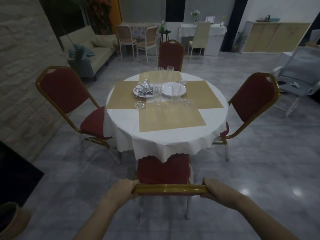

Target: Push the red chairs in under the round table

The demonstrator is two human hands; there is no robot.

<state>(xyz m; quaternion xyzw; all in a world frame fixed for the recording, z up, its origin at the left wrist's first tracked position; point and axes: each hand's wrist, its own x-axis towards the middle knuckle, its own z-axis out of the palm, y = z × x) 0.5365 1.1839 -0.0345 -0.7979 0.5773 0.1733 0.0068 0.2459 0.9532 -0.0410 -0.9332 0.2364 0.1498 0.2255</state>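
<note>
A round table (pixel 121 118) with a white cloth and tan placemats stands in the middle. Directly in front of me is the near red chair (pixel 162 170), its seat front tucked under the cloth's hem. My left hand (pixel 124 187) grips the left end of its gold top rail, and my right hand (pixel 213 187) grips the right end. The left red chair (pixel 64 89) has its seat edge touching the cloth. The right red chair (pixel 251 101) stands angled at the table's right side. The far red chair (pixel 171 54) sits behind the table.
Plates, cutlery, tall glasses and small dishes crowd the table's middle. A sofa (pixel 97 49) lines the left wall. Pale chairs and tables stand at the back, and a white chair (pixel 301 70) sits at the right. A pot (pixel 8 220) is at the bottom left.
</note>
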